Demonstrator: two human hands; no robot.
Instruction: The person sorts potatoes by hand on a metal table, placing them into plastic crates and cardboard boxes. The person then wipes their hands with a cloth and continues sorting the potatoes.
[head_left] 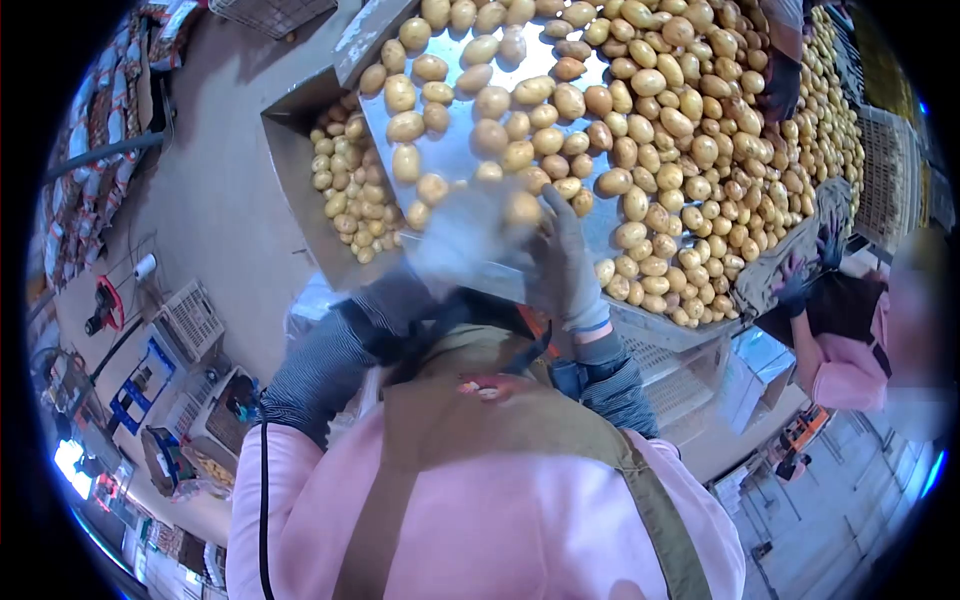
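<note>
A metal tabletop stretches across the upper half of the view, bearing many yellow-brown potatoes, crowded together on the right and more loosely scattered on the left. Joined to its left side is an open bin with plain walls, holding a heap of small potatoes. The wearer, in a pink top and an olive apron, reaches up to the near edge in pale grey gloves. The left hand is blurred, so whether it is spread or gripping cannot be told. The right hand has one finger extended; a blurred potato lies between the two hands, nearest the right, and whether it is pinched there is unclear. On the right, a co-worker's dark-gloved hands are beside a dark cloth at the table's edge, and another dark-gloved hand is among the potatoes at the top. A slatted crate stands beyond the right end. Below the table's near side is a pale box, and another slatted crate sits on the floor at left.
</note>
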